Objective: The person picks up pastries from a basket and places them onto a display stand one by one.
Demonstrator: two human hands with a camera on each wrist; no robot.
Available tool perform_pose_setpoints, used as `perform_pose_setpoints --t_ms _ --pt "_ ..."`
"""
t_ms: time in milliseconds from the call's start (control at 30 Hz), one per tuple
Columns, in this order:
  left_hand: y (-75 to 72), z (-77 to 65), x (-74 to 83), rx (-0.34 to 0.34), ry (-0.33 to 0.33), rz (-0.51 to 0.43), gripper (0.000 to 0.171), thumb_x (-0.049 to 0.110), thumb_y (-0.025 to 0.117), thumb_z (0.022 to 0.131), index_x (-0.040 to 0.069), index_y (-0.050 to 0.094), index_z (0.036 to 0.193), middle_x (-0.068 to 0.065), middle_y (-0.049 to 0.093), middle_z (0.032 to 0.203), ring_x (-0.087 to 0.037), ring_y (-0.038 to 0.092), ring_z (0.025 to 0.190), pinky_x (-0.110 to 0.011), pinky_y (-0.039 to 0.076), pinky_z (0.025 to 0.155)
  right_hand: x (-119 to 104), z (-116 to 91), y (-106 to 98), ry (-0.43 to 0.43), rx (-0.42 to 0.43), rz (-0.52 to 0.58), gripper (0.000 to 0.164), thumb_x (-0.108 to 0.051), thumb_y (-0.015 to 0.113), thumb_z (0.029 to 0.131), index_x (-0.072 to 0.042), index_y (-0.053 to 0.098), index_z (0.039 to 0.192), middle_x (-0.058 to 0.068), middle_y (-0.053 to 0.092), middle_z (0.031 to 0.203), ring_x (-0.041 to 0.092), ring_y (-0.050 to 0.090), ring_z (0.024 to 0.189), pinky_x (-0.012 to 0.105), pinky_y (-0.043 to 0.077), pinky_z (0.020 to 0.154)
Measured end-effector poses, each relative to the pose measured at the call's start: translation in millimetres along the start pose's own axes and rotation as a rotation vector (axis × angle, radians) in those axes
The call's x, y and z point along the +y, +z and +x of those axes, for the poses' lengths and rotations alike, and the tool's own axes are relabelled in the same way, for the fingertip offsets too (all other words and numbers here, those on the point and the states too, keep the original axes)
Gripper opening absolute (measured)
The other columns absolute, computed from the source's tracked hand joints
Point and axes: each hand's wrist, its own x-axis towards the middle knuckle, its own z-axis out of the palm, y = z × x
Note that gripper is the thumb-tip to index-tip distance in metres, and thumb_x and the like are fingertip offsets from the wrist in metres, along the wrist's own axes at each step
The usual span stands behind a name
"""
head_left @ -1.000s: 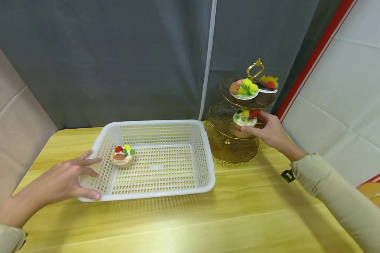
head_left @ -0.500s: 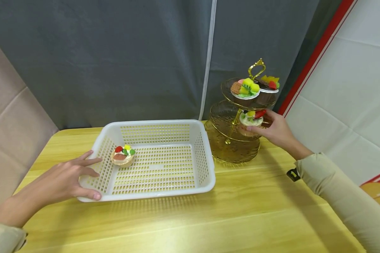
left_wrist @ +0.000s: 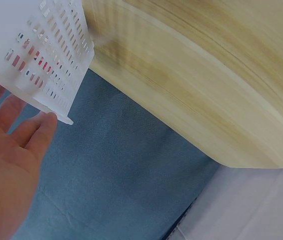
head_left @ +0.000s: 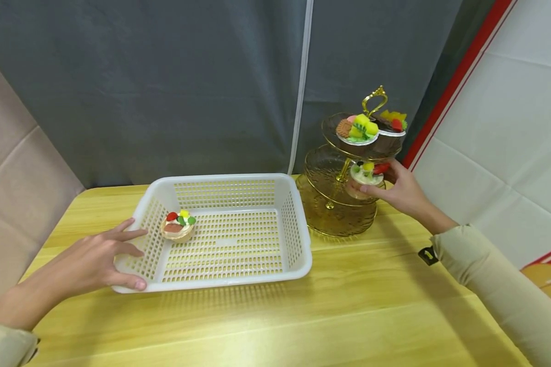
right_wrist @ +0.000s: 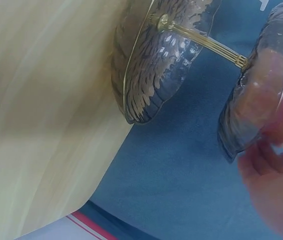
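Observation:
My right hand [head_left: 401,189] grips a cream-topped cupcake [head_left: 364,176] with red, yellow and green toppings, thumb at its front, over the right part of the middle tier of a gold-rimmed cake stand [head_left: 319,179]. In the right wrist view the cupcake [right_wrist: 281,122] is partly hidden by the clear tier and the fingers. At left, my left hand [head_left: 98,257] rests on the end rim of a white perforated basket [head_left: 231,281], fingers extended over it and thumb on the front corner. A fruit-topped tart [head_left: 178,228] sits inside the basket, toward its left end.
On the stand's top tier are a cupcake with a biscuit and yellow fruit [head_left: 357,130] and a dark chocolate cupcake [head_left: 392,125]. A gold ring handle [head_left: 374,100] rises above them. Behind the wooden table [head_left: 275,326] hangs a grey curtain [head_left: 165,92]; a white panel stands at right.
My right hand has shifted a little to the right along the middle tier with the cupcake, and the stand's top has leaned slightly right. My left hand and the basket have stayed put.

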Motion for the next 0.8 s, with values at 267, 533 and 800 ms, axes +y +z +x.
perform_pose_setpoints --t_ms 267,533,800 --pt "-2.1 -0.3 1.6 0.007 0.008 -0.002 0.066 0.073 0.078 0.060 0.016 0.079 0.093 -0.012 0.065 0.131 -0.046 0.050 0.127 -0.054 0.052 0.064 -9.5 -13.9 -5.4 -0.106 0.151 -0.144 0.068 -0.021 0.085 0.079 -0.004 0.054 0.137 0.016 0.057 0.135 0.039 0.050 0.128 0.061 0.035 0.102" --pt "-2.4 -0.2 1.4 0.002 -0.001 -0.004 0.066 0.073 0.078 0.060 0.016 0.079 0.093 -0.011 0.064 0.131 -0.046 0.050 0.127 -0.052 0.051 0.062 -18.5 -21.5 3.4 -0.349 0.174 -0.181 0.063 -0.007 0.089 0.071 -0.006 0.064 0.128 0.006 0.064 0.129 0.016 0.057 0.121 0.016 0.036 0.099" --pt "-2.2 -0.5 1.5 0.003 -0.007 0.002 0.067 0.074 0.077 0.060 0.016 0.079 0.093 -0.011 0.065 0.131 -0.045 0.051 0.126 -0.051 0.051 0.063 -39.9 -24.9 22.8 -0.393 0.052 -0.201 0.068 -0.018 0.089 0.072 -0.009 0.061 0.134 0.011 0.059 0.138 0.034 0.048 0.134 0.050 0.036 0.108"
